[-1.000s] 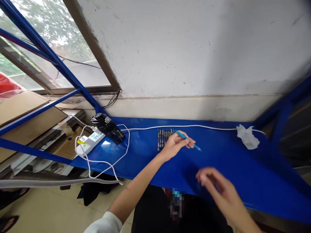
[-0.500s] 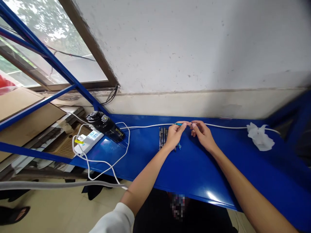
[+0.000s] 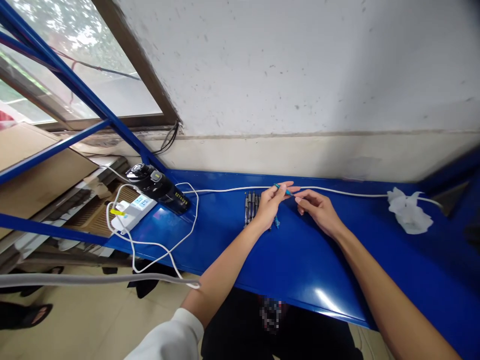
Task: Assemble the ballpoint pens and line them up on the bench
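A slim teal pen [image 3: 288, 192] is pinched in my left hand [image 3: 270, 204], its dark tip pointing right. My right hand [image 3: 317, 209] has thumb and forefinger pressed together at the pen's tip; whatever small part they hold is too small to make out. Several dark pens [image 3: 249, 207] lie side by side on the blue table [image 3: 292, 260], just left of my left hand and partly hidden by it. Below my left hand's fingers, a small teal piece [image 3: 276, 221] rests on the table.
A black bottle [image 3: 161, 189] lies tilted beside a white power strip [image 3: 134, 214] at the left. A looped white cable [image 3: 195, 220] runs there and along the wall. Crumpled white tissue [image 3: 409, 211] sits at the right. Someone's sandalled foot [image 3: 39, 315] shows at lower left.
The teal pen now slants down to the right, more of it showing. My right hand has moved slightly right and down. The whole view has shifted a little.
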### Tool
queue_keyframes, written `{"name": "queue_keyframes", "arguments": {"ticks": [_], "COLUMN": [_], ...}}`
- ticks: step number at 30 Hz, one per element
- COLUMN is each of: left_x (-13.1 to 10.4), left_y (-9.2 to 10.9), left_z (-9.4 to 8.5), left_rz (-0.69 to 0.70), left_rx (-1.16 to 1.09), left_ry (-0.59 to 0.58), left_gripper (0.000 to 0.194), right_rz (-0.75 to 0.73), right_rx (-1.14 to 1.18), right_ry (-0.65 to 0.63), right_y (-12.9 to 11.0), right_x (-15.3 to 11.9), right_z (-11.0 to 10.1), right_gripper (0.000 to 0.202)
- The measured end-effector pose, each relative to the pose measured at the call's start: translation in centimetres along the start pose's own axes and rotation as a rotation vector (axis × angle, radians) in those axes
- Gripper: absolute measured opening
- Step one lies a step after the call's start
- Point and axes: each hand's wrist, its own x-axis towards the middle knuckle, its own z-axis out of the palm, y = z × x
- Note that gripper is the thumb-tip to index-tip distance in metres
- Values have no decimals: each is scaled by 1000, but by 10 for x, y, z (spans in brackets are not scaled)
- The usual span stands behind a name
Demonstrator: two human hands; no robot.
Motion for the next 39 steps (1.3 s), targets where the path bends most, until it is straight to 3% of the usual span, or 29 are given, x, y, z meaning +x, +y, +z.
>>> {"name": "queue_keyframes", "arguments": {"ticks": [7,14,18,22,27,32,39], "left_x": [-2,-2,-2,-2,0,-2,-2], "left_y": [7,7,8,6,2,6,10], "left_z": [2,0,0,-1,0,2,1], "left_rz": [-92,-105,-117,-100,-60,-34,6], "left_rx": [-90,-193,-267,-243,-189,-64,141], "left_ry": [-3,-16,-43,1,56,129,267], "left_gripper": [45,40,44,44,33,35,34], "right_rz": [183,207,236,307,318,258,120], "right_rx": [331,376,412,444,397,329,57], "right_ry": [-172,-151,-189,-231,-199,-187,-104], "right_y": [-10,-9,-11,-14,-12,-9,-5], "right_x": [-7,-7,-7,-8,-8,-6,-7], "right_z": [5,5,4,5,5,6,8], "right_gripper": [27,27,28,31,40,43,46]}}
